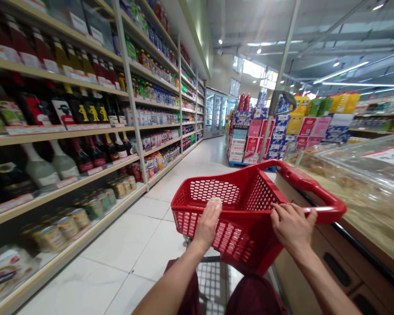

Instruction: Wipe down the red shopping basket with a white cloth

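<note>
A red plastic shopping cart (262, 258) with a perforated basket stands sideways in front of me, its handle end to the right. My right hand (292, 225) is closed over the near rim, where the rim meets the handle. My left hand (208, 223) is at the near side of the basket, its fingers stretched out and pointing up past the rim. The fingertips are pale and a little blurred, and I cannot tell whether they touch the rim. No goods show in the visible part of the basket.
Shelves (62, 181) of bottles and cans line the left. A covered display counter (354, 166) stands close on the cart's right. Stacked drink cartons (256, 135) and a metal pole (284, 57) are ahead. Tiled floor (141, 238) runs toward glass-door fridges (213, 109).
</note>
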The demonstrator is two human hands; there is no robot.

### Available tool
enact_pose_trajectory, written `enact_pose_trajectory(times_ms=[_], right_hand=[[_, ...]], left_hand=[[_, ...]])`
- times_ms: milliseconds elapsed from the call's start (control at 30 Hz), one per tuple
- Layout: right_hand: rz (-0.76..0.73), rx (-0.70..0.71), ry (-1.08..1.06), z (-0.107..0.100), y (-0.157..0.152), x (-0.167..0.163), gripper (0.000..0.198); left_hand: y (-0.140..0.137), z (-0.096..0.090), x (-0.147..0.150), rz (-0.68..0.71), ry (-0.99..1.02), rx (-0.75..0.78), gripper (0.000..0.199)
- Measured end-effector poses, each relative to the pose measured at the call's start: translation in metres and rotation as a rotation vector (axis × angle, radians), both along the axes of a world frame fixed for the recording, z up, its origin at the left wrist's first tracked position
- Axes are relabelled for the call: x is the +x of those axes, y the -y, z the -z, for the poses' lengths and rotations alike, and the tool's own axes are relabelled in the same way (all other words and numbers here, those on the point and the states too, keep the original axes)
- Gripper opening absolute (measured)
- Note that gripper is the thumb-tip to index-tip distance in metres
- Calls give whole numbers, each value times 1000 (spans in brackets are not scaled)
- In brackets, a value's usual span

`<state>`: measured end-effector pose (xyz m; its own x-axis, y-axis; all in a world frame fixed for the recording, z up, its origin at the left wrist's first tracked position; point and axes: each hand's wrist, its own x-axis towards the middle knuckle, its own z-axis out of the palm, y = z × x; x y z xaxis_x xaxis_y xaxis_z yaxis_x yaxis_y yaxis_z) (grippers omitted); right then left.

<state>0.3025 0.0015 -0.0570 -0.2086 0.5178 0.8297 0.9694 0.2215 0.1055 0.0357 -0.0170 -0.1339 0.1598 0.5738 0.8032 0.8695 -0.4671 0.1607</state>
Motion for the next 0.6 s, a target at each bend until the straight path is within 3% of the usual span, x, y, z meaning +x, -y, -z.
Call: enact_pose_trajectory(times_ms=[100, 267, 467, 533, 600], right_hand=[[-46, 13, -3, 2, 2, -1, 30], [-54, 6, -13, 4, 4, -6, 30], [-46, -57, 18, 2, 8, -6, 31], [-58, -84, 53, 0, 10, -3, 32], [-58, -90, 70, -1, 11, -2, 32]], left_hand=[[2, -5, 4, 53, -82, -29, 59], [3, 2, -34, -219, 137, 39, 65], [1, -4, 26, 43, -76, -11, 63], [3, -5, 14, 29, -87, 7, 62], [3, -4, -8, -72, -24, 32, 63]])
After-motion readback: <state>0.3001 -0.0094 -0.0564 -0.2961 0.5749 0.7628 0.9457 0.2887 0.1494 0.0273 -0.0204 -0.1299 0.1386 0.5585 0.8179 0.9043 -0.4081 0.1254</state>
